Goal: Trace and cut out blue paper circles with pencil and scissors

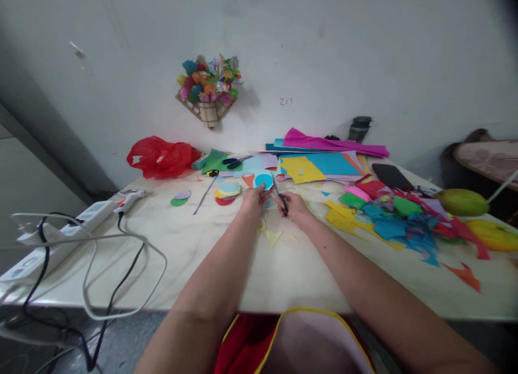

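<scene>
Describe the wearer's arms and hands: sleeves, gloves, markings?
Left hand and right hand: no gloves or wristwear visible. No sleeves in view. Right forearm: one small dark spot. At the torso, a red fabric garment with yellow edging.

The left hand (254,199) holds a bright blue paper disc (264,181), and the right hand (294,208) grips black-handled metal scissors (284,205) just beside it. On the pale, glossy table (210,255), 1 stack of multicoloured paper discs (227,192) lies near the left hand, 2 overlapping lilac and green paper discs (180,198) lie farther left, and jagged multicoloured paper scraps (388,226) spread to the right.
</scene>
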The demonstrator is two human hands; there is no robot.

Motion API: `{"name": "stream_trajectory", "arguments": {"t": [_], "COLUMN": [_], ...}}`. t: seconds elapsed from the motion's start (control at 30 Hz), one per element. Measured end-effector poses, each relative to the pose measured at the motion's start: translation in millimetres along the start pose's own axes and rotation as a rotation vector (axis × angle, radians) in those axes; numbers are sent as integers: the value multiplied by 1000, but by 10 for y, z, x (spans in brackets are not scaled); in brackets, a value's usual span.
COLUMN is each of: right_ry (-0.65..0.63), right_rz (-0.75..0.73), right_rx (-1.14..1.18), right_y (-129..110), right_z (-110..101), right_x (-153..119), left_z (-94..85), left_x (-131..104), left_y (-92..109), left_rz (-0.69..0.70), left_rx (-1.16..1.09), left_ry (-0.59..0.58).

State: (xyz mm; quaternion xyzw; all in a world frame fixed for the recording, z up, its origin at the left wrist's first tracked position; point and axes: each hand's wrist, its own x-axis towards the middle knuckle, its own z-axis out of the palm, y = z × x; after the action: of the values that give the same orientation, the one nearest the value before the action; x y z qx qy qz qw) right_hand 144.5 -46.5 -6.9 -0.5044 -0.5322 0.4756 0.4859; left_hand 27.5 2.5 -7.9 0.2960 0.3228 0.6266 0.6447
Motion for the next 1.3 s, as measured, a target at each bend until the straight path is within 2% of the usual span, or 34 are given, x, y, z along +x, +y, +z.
{"name": "stream_trajectory", "arguments": {"t": [0.47,1.07,1.3], "right_ry": [-10,2,-3], "right_rz": [19,10,21], "right_rx": [11,6,26], "right_y": [2,-25,-6], "right_z": [-32,-5,-13], "right_x": [-9,-17,-5], "left_z": [7,-14,-26], "left_x": [-30,21,13], "left_y": [14,0,21], "left_rz": [-9,-21,-31], "left_rx": [8,-1,6], "left_ry": [-32,4,-16]}}
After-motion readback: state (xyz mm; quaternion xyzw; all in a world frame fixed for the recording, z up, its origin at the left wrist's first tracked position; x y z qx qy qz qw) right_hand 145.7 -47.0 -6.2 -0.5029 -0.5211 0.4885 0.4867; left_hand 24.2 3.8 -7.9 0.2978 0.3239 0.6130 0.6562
